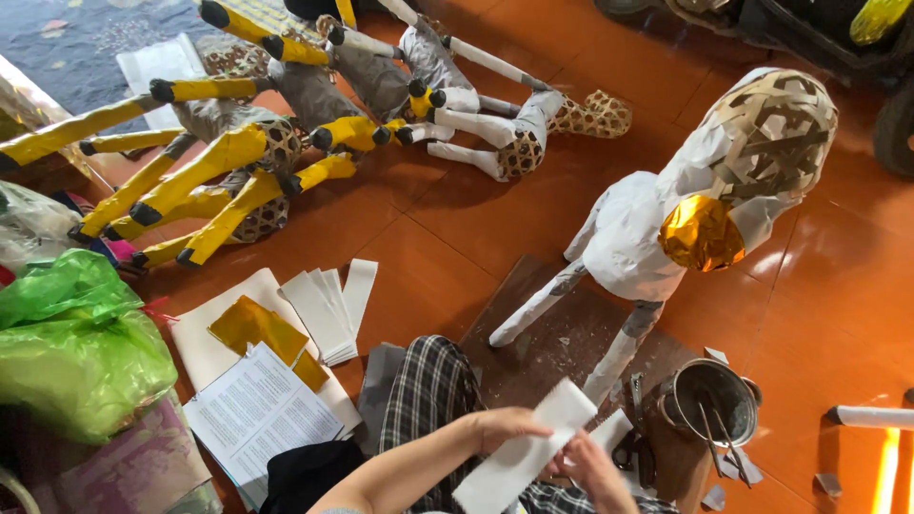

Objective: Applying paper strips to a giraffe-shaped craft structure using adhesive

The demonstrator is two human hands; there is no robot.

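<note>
Head view: white paper strip [522,445], long, flat, plain, tilted, held low centre just in front of the paper-covered animal figure [666,224] w/ gold foil patch. Left hand [500,428] closed on strip's upper edge, fingers curled. Right hand [598,471] pinching strip from below, fingers narrow. Metal tin [709,400] w/ tools just right of strip, near figure's legs. Stacked white strips [328,309] well left of figure.

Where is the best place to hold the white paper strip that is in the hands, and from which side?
Probably at its near end, coming from below. The white paper strip is long, flat and limp, slanting up and away. The left hand already pinches one long edge, and the right hand meets the other, so light pinches on both edges would likely stop sagging.
</note>
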